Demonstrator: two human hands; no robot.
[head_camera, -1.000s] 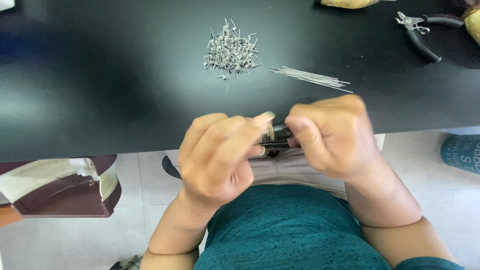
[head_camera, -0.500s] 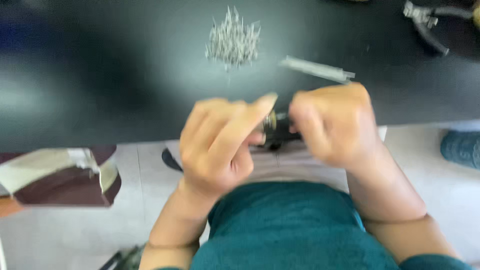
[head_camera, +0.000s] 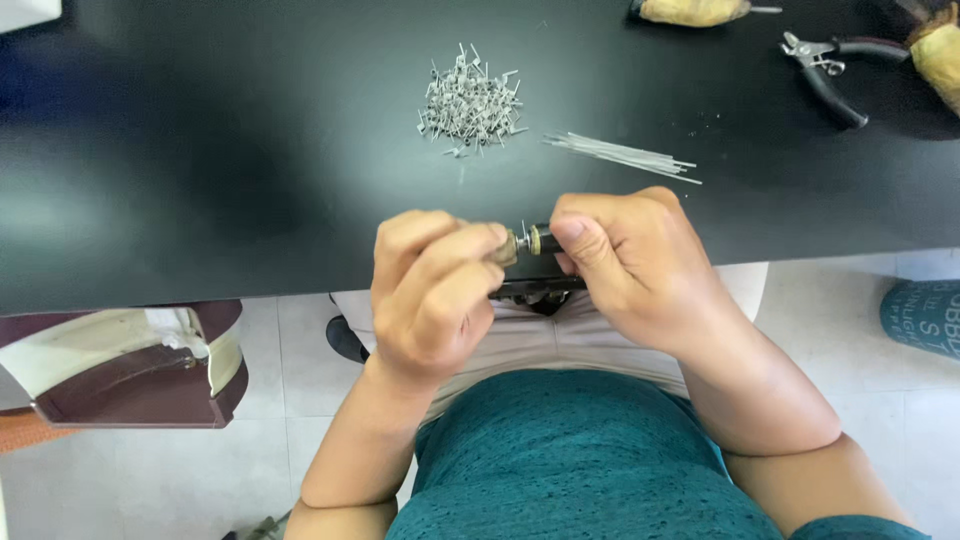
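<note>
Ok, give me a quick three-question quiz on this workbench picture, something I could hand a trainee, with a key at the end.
1. True or false: the pliers are in the person's right hand.
2. Which lies closer to the straight wires? A) the pile of bent wire pieces B) the brown box below the table edge
3. Fill in: both hands meet on a small ____ tool at the edge of the black table.

Key:
1. False; they lie untouched at the far right of the table.
2. A.
3. Brass-tipped; the left hand pinches one end, the right hand grips the other.
</note>
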